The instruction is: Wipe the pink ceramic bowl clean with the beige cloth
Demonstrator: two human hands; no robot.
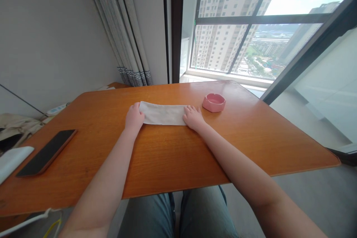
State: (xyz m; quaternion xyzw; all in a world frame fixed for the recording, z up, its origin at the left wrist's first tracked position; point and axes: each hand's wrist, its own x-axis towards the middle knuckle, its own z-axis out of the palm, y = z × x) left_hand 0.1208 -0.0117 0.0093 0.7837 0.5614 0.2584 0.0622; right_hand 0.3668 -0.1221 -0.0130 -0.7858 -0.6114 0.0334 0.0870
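Observation:
A white cloth [164,114], folded into a long flat strip, lies across the wooden table in front of me. My left hand [135,118] is closed on its left end, with the fingertips partly hidden. At the opposite end, my right hand [193,118] rests flat on the cloth, palm down and fingers stretched out. Just beyond the right hand stands a pink hexagonal dish [214,103] that looks like an ashtray; neither hand touches it.
On the left of the wooden table [173,156] lies a dark phone-like slab [47,152], beside a white object [15,160] at the edge. A white cable [30,221] hangs near the front left corner. Behind the table are a grey curtain [122,26] and a window.

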